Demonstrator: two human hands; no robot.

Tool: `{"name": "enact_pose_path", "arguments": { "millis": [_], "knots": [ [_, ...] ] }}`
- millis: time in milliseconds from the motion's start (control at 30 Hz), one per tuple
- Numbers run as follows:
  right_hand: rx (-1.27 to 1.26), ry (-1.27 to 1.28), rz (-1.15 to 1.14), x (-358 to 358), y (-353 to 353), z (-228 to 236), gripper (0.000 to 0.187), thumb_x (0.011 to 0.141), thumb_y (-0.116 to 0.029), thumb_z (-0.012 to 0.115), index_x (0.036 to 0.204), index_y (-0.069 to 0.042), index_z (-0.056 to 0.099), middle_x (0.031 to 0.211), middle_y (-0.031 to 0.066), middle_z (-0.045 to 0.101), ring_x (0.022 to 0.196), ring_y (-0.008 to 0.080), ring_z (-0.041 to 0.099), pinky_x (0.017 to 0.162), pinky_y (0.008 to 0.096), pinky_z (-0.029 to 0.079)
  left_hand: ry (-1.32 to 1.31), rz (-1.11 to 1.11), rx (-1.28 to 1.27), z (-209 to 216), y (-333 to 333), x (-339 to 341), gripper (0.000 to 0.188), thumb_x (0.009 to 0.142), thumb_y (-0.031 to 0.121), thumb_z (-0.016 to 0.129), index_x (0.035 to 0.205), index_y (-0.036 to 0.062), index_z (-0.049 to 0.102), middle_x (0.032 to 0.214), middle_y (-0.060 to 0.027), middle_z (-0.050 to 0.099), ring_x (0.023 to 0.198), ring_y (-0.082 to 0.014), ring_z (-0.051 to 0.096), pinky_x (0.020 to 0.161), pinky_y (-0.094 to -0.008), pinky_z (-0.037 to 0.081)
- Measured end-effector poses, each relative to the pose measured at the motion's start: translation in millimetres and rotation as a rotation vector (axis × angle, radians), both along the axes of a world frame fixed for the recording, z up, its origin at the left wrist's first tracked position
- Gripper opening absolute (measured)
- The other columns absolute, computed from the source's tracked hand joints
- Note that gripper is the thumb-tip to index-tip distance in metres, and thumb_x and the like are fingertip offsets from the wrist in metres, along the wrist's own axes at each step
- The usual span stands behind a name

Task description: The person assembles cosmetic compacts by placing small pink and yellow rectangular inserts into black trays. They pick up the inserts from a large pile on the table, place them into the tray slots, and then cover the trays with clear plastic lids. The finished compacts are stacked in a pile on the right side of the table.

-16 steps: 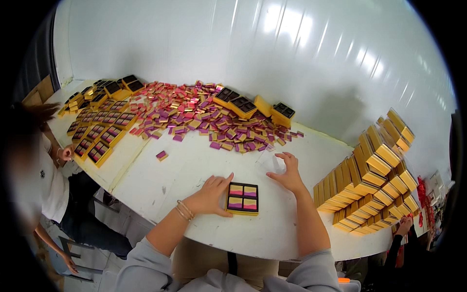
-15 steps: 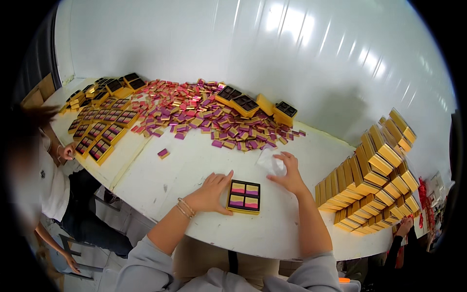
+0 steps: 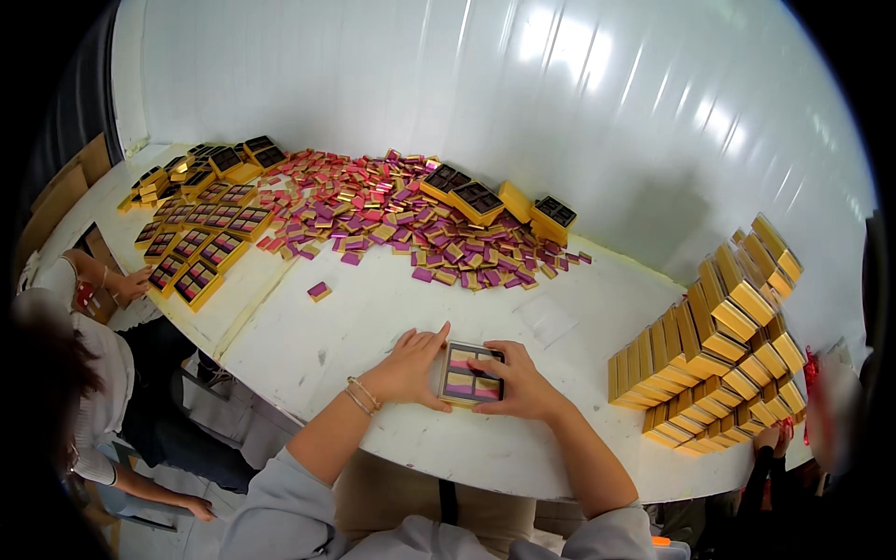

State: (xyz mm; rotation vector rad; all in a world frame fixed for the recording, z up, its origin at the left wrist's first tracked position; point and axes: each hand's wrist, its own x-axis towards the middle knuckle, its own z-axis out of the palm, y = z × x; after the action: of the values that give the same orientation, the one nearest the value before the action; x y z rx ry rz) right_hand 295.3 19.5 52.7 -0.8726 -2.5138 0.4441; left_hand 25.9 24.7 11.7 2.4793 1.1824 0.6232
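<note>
A small yellow box point(image 3: 464, 402) with a dark four-part tray stands in front of me, with pink, purple and gold wrapped pieces in its compartments. My left hand point(image 3: 408, 370) holds the box at its left side, thumb near the front corner and fingers toward the back. From the right, my right hand point(image 3: 513, 381) grips a clear lid point(image 3: 459, 353) lying over the box top, its fingers across the right edge. Whether the lid is fully seated I cannot tell. Farther right, a thin see-through square point(image 3: 547, 320) lies flat on the table.
Wrapped pieces point(image 3: 373, 219) are heaped along the wall, with several dark-tray boxes point(image 3: 476, 202) on them. Filled boxes point(image 3: 197, 283) stand at left beside a seated person point(image 3: 89, 373). Tall stacks of gold boxes point(image 3: 700, 359) rise at right; another person's hand point(image 3: 767, 437) is behind.
My right hand has moved left from the crumpled-looking clear material onto the box, and a clear lid now covers the box top. My left hand has stayed at the box's left side.
</note>
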Motion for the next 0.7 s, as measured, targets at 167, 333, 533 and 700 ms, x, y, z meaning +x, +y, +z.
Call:
{"name": "enact_pose_path", "arguments": {
  "millis": [167,333,533,700],
  "knots": [
    [0.34,-0.12,-0.096,5,-13,0,0.072,0.068,-0.043,0.087,0.132,-0.02,0.062,0.14,0.0208,0.048,0.13,0.0429,0.043,0.109,0.0527,0.036,0.0,-0.025,0.029,8,-1,9,0.13,0.057,0.058,0.089,0.156,0.0034,0.025,0.137,-0.0188,0.049,0.132,-0.0356,0.043,0.119,-0.0517,0.024],
    [0.522,-0.071,-0.047,-13,-31,-18,0.05,0.08,-0.022,0.071,0.126,-0.007,0.061,0.141,0.0179,0.053,0.124,0.0369,0.052,0.102,0.0502,0.044,-0.077,0.028,0.008,19,-10,1,0.116,0.056,0.05,0.093,0.15,0.0078,0.039,0.133,-0.0176,0.05,0.128,-0.0375,0.045,0.114,-0.0488,0.032],
    [0.619,-0.108,-0.189,-5,-62,-6,0.049,0.084,-0.01,0.064,0.131,-0.002,0.057,0.136,0.0151,0.058,0.123,0.0309,0.056,0.099,0.0441,0.049,-0.237,-0.025,-0.09,13,-4,13,0.108,0.06,0.038,0.093,0.149,0.0068,0.041,0.124,-0.0131,0.055,0.117,-0.0311,0.05,0.106,-0.0434,0.039],
    [0.548,-0.027,-0.31,32,-109,63,0.056,0.08,-0.01,0.072,0.133,-0.001,0.055,0.139,0.017,0.057,0.125,0.0334,0.056,0.104,0.0452,0.047,-0.359,-0.036,-0.062,14,-7,10,0.094,0.07,0.021,0.086,0.149,0.0055,0.039,0.121,-0.0103,0.058,0.115,-0.0288,0.051,0.107,-0.0418,0.038]
  ]
}}
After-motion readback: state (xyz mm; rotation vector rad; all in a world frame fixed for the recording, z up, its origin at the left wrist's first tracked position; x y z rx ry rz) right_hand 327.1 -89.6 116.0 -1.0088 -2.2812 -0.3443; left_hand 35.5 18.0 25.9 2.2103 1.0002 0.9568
